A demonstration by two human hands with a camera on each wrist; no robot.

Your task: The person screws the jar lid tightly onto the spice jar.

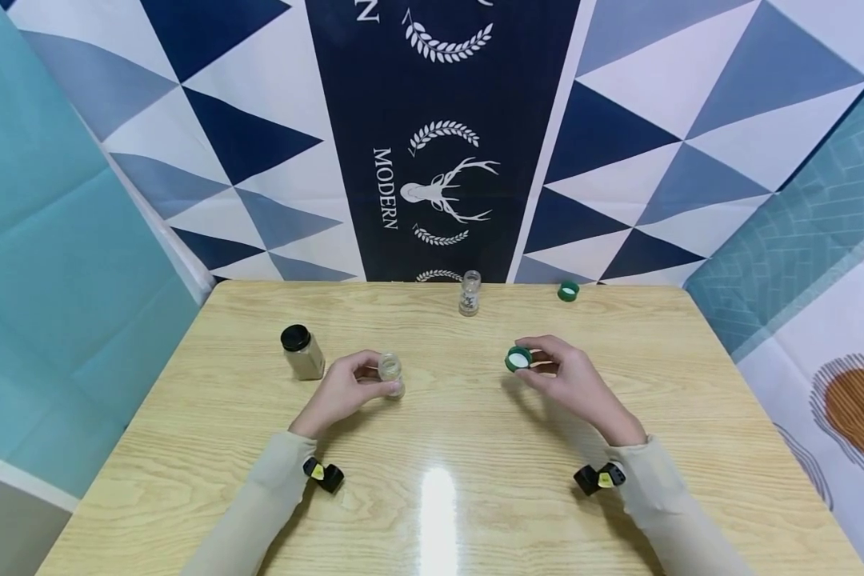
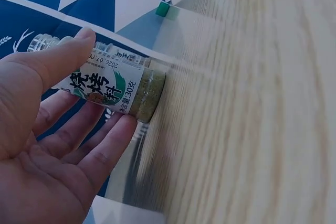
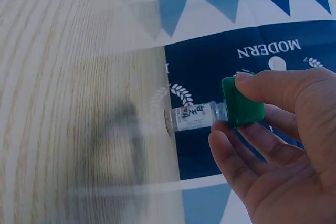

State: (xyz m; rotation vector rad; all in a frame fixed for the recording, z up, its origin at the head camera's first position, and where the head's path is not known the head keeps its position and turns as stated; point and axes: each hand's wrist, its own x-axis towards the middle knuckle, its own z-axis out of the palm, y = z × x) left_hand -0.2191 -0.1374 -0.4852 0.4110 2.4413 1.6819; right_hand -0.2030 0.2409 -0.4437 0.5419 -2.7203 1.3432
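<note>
A small clear seasoning jar [image 1: 390,370], its mouth uncapped, is held upright on the left of the table by my left hand [image 1: 344,390]. In the left wrist view the thumb lies over one side of this jar [image 2: 107,80] and fingers support the other; greenish-brown powder shows at its base. Right of the table's middle, my right hand [image 1: 570,380] pinches a green cap [image 1: 518,360] above the surface, its white inside toward the head camera. The right wrist view shows the thumb on the cap [image 3: 244,103], with fingers beneath.
Another uncapped glass jar [image 1: 470,294] stands near the table's back edge. A second green cap [image 1: 567,291] lies at the back right. Left of my left hand is a jar with a black lid [image 1: 304,352]. Patterned cloth [image 1: 432,96] hangs behind the table.
</note>
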